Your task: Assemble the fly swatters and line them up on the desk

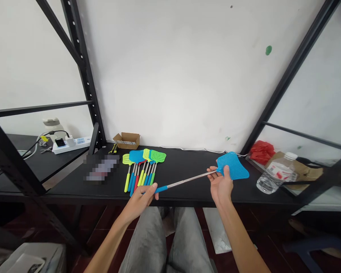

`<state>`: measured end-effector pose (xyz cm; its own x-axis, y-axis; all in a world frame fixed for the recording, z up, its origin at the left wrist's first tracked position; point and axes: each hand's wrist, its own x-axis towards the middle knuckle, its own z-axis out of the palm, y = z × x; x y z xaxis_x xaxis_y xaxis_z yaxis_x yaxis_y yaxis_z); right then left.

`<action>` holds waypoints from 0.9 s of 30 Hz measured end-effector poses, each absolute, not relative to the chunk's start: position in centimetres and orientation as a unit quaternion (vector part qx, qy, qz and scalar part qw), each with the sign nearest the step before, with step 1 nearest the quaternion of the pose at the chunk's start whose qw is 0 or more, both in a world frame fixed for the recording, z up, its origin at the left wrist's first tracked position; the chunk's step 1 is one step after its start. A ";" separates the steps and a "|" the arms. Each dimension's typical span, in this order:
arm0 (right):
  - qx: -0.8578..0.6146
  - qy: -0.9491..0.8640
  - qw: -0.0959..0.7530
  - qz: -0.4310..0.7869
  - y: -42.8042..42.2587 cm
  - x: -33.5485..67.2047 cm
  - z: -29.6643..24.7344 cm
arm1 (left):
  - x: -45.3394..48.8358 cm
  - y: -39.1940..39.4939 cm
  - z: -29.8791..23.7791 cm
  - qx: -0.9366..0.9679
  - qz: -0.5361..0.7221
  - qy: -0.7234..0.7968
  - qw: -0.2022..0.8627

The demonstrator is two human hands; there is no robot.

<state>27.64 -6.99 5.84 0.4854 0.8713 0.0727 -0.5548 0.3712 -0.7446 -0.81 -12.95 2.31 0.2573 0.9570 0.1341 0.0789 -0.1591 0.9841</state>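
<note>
A blue fly swatter (235, 166) with a metal telescopic shaft spans both hands above the table's front edge, its shaft drawn out long. My left hand (143, 199) is closed round its blue handle. At the other end, my right hand (222, 185) grips the neck just below the perforated head, thumb on the head's near edge. Left of the shaft, several fly swatters (142, 170) in yellow, blue, red and green lie side by side, overlapping, with their shafts short and handles toward me.
On the black table (184, 159) a small open cardboard box (127, 140) stands against the wall. A plastic water bottle (277, 172) and a red plastic bag (262, 151) are at the right. A white power strip (72, 145) lies far left. Black metal posts (86, 72) frame both sides.
</note>
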 end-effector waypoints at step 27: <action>-0.475 -0.558 0.554 0.394 -6.9 24.1 1.7 | 4.3 -14.4 1.0 0.664 0.433 0.481 0.375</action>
<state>24.11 -6.88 1.67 0.0658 0.9676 0.2438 0.0940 0.2372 -0.9669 4.34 -14.44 1.01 0.1616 0.9633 0.2141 0.3143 -0.2559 0.9142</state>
